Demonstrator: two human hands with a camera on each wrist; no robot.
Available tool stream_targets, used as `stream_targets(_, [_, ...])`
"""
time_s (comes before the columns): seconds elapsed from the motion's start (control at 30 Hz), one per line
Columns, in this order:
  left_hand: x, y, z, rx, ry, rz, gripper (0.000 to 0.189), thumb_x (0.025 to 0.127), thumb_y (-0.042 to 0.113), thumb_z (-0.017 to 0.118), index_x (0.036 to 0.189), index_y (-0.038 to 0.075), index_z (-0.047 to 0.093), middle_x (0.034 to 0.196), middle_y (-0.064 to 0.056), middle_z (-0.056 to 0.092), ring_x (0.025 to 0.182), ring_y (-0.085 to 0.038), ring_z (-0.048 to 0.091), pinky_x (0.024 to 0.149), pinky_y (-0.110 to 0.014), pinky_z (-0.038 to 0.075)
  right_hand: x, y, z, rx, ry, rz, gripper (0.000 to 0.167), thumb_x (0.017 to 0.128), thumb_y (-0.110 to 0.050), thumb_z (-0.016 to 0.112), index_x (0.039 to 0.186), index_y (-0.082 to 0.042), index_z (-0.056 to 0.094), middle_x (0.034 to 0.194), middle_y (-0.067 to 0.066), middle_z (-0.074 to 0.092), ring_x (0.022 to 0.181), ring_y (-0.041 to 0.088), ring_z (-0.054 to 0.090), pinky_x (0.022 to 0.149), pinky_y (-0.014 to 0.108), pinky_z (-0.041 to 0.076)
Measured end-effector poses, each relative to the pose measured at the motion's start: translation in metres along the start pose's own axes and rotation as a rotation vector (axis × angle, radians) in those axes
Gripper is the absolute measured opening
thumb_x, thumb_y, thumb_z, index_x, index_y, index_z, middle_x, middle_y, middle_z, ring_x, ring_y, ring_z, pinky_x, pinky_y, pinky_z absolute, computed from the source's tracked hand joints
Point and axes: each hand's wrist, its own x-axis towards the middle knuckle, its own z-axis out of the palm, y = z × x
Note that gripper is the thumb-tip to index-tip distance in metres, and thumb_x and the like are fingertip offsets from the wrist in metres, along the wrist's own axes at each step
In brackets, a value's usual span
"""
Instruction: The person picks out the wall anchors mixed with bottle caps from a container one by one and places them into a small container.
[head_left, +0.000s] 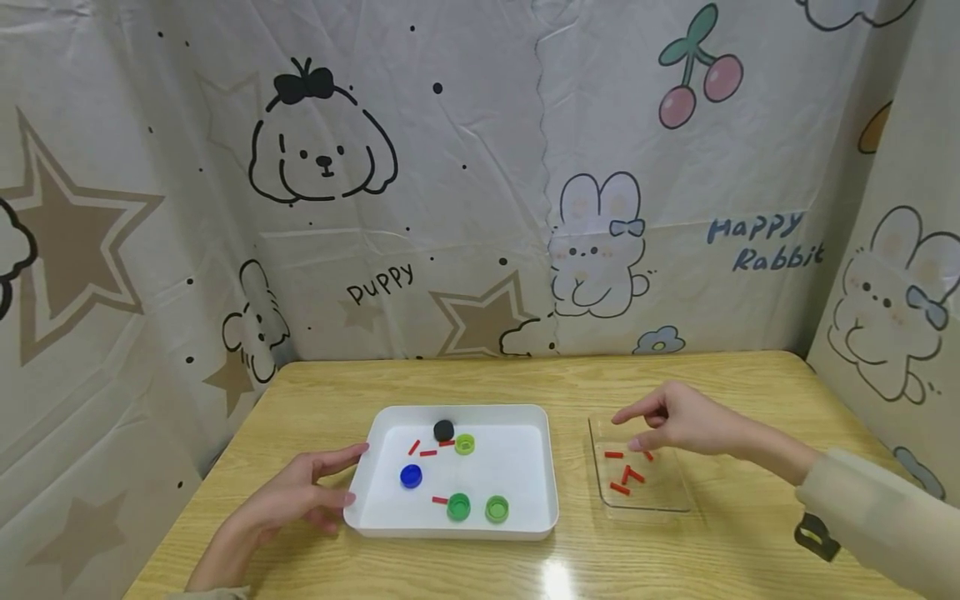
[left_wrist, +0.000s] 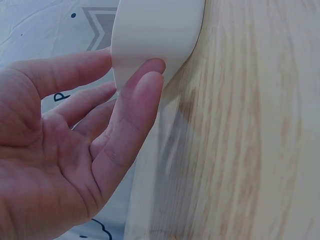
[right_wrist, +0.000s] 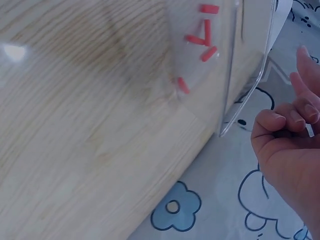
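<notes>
Head view: the left grip, fingers parted, is rested against the white tray; right of the tray, slim red sticks in a clear container, below the right grip, thumb and forefinger apart, could be scattered if its rim is knocked. Left wrist: smooth, rounded tray wall is shown; right wrist: glossy container walls.

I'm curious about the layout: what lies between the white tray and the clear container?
In the head view, only bare tabletop lies between the white tray and clear container.
</notes>
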Motion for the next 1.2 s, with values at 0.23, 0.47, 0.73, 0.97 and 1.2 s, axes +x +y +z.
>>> stream_targets(0.23, [0.000, 0.000, 0.001, 0.000, -0.002, 0.002, 0.080, 0.094, 0.004, 0.075, 0.163, -0.001, 0.034, 0.166, -0.034, 0.021, 0.081, -0.035, 0.071, 0.066, -0.048, 0.065, 0.018, -0.018, 0.009, -0.003, -0.047, -0.051, 0.037, 0.086, -0.009, 0.087, 0.121, 0.000, 0.078, 0.061, -0.007, 0.021, 0.056, 0.009, 0.021, 0.051, 0.025, 0.026])
stream_targets(0.47, [0.000, 0.000, 0.001, 0.003, 0.001, 0.005, 0.080, 0.094, 0.003, 0.075, 0.162, -0.001, 0.034, 0.166, -0.034, 0.022, 0.083, -0.035, 0.071, 0.066, -0.049, 0.065, 0.042, -0.032, 0.025, -0.031, -0.095, -0.096, 0.033, 0.086, -0.012, 0.087, 0.118, -0.006, 0.081, 0.060, -0.010, 0.022, 0.056, 0.009, 0.023, 0.055, 0.023, 0.030])
stream_targets(0.73, [0.000, -0.001, 0.001, 0.006, 0.011, 0.004, 0.079, 0.093, 0.003, 0.075, 0.162, -0.001, 0.036, 0.166, -0.034, 0.023, 0.082, -0.035, 0.071, 0.066, -0.049, 0.064, 0.071, -0.052, 0.047, -0.049, -0.128, -0.109, 0.029, 0.086, -0.007, 0.087, 0.114, -0.012, 0.083, 0.059, -0.008, 0.023, 0.057, 0.011, 0.024, 0.054, 0.023, 0.027])
stream_targets(0.97, [0.001, -0.002, 0.001, -0.002, 0.004, 0.010, 0.079, 0.094, 0.003, 0.075, 0.162, -0.001, 0.036, 0.166, -0.034, 0.022, 0.080, -0.035, 0.070, 0.065, -0.048, 0.065, 0.097, -0.061, 0.066, -0.071, -0.182, -0.148, 0.028, 0.086, -0.006, 0.088, 0.113, -0.012, 0.083, 0.059, -0.008, 0.025, 0.057, 0.010, 0.025, 0.055, 0.023, 0.026])
stream_targets(1.2, [0.001, -0.003, 0.000, -0.012, -0.009, 0.022, 0.079, 0.093, 0.003, 0.075, 0.162, -0.002, 0.035, 0.166, -0.034, 0.022, 0.081, -0.034, 0.071, 0.064, -0.047, 0.065, 0.116, -0.067, 0.088, -0.111, -0.218, -0.195, 0.027, 0.085, -0.005, 0.088, 0.111, -0.011, 0.084, 0.057, -0.008, 0.026, 0.057, 0.009, 0.026, 0.054, 0.023, 0.025])
